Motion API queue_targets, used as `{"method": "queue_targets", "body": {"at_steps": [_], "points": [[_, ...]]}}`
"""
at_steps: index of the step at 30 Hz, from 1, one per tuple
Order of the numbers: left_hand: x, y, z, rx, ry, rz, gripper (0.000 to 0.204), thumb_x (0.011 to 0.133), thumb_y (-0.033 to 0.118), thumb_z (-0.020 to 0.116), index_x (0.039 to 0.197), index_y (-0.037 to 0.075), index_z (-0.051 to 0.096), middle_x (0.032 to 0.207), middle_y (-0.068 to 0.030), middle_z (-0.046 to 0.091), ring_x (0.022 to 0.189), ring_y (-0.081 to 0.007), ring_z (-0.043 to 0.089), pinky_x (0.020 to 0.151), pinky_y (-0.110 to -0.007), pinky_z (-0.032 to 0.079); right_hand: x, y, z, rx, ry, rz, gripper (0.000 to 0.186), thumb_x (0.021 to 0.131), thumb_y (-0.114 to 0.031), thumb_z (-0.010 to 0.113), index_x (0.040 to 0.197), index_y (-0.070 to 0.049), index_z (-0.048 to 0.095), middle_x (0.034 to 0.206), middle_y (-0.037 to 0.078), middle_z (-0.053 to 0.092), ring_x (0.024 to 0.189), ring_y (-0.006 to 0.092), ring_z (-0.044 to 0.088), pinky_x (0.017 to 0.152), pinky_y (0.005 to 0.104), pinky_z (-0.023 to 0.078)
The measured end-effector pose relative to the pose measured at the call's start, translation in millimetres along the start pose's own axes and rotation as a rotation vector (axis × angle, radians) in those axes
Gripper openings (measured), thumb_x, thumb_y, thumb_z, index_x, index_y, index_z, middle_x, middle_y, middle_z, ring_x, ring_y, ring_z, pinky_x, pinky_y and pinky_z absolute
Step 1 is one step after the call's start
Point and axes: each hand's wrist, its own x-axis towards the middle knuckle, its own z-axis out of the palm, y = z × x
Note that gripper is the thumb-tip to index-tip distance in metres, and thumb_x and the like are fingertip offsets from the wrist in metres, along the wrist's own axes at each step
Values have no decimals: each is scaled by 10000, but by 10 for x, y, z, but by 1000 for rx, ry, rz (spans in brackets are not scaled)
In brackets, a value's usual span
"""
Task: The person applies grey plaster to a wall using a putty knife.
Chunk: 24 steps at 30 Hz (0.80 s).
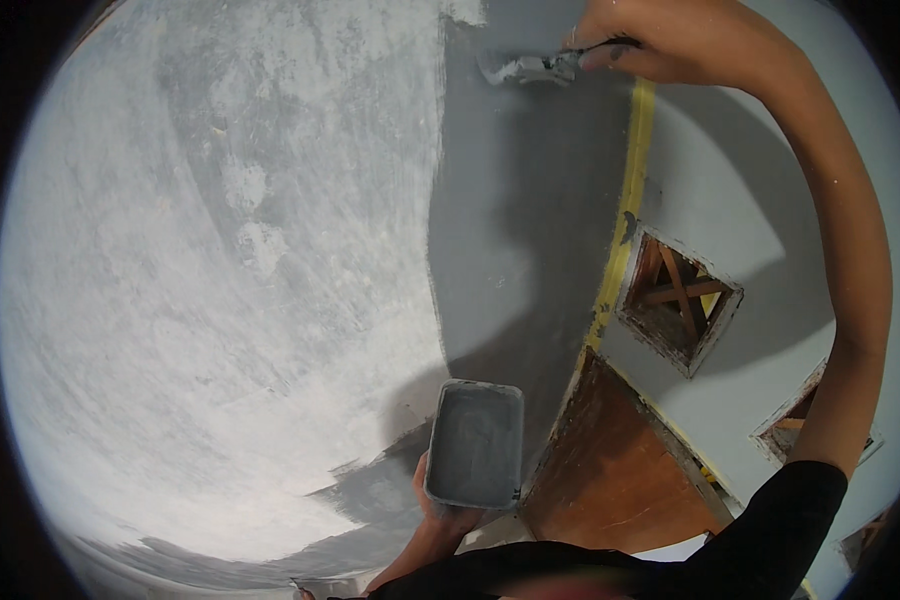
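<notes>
My right hand (635, 40) is raised at the top of the view, its fingers closed round the handle of a paintbrush (545, 68). The brush's bristles are loaded with grey paint and lie at the dark grey painted strip (490, 190) of the wall; firm contact cannot be made out. Low in the middle, my left hand (450, 517) supports a rectangular paint tray (518, 440) from below and from its left side. Grey paint coats the tray's inside. Most of the left hand's fingers are hidden under the tray.
Yellow masking tape (630, 190) runs along the strip's right edge. Left of the strip spreads a patchy whitish-grey wall (260, 300). To the right are a pale wall (760, 230), a diamond-shaped opening (680, 298) with crossed wooden slats, and a brown wooden panel (620, 460).
</notes>
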Motion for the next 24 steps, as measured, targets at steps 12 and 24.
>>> {"method": "queue_targets", "body": {"at_steps": [12,24], "points": [[87,-77,179,80,0,-11,502,1019,397,407,1327,48,594,1294,-144,641,1162,-324,632,991,-498,515,324,547,-261,-465,516,222,169,828,-127,661,820,34,709,779,237,686,704,392,657,680,491,515],[20,-85,381,94,-215,-1,544,1004,412,391,1365,53,580,1342,-134,627,1214,-325,611,1030,-497,485,174,-248,-117,-176,75,240,136,824,-71,611,787,19,706,712,221,666,631,337,655,604,448,529]]}}
